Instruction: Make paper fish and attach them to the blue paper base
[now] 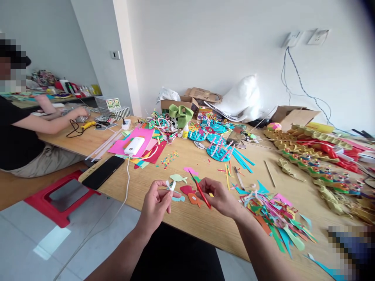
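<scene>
Gripping scissors, right hand is curled; left hand pinches white strip.

This appears to be a craft workshop: a wooden bench carries heaped paper scraps, cut-out paper fish and egg-carton strips, with red scissors held above; another person sits nearby.

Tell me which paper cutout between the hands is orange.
The orange fish with a white patch, just left of the scissors in the right hand. Its colour sets it apart: the red cutout lies beyond it, the blue cutout by the left hand.
</scene>
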The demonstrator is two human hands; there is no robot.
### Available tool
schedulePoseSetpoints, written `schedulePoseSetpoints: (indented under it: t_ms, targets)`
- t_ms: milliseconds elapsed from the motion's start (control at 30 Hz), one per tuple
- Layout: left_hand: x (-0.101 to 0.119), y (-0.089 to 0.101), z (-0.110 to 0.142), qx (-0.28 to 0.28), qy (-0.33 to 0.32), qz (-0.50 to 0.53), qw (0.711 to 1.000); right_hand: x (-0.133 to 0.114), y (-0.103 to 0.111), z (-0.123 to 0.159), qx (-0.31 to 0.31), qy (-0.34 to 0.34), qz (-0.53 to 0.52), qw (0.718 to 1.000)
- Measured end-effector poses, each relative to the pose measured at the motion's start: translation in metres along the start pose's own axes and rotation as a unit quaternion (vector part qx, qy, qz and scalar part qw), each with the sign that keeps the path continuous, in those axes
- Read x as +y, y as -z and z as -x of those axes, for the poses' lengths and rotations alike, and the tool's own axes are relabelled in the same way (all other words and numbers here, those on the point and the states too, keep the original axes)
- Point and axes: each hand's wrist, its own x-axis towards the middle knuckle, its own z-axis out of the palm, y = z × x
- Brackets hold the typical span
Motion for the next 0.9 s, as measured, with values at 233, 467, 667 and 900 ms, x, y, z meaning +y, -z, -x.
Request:
schedulePoseSetpoints:
  t_ms: [233,467,667,900]
  targets:
    - [0.002,0.002,0.005,-0.034,0.007,-0.091,0.995,-0.022,-0.024,0.007,0.023,0.049,-0.095,0.994]
    - [0.003,-0.004,0.01,-0.074,-0.048,-0.172,0.981,-0.038,-0.039,-0.017,0.076,0.034,-0.137,0.987]
    - [-0.002,-0.005,0.012,-0.078,-0.056,-0.17,0.981,-0.043,-0.046,-0.02,0.076,0.047,-0.118,0.989]
    - [-0.003,-0.003,0.007,-0.021,-0.028,-0.127,0.991,-0.038,-0.049,-0.016,0.154,0.067,-0.071,0.983]
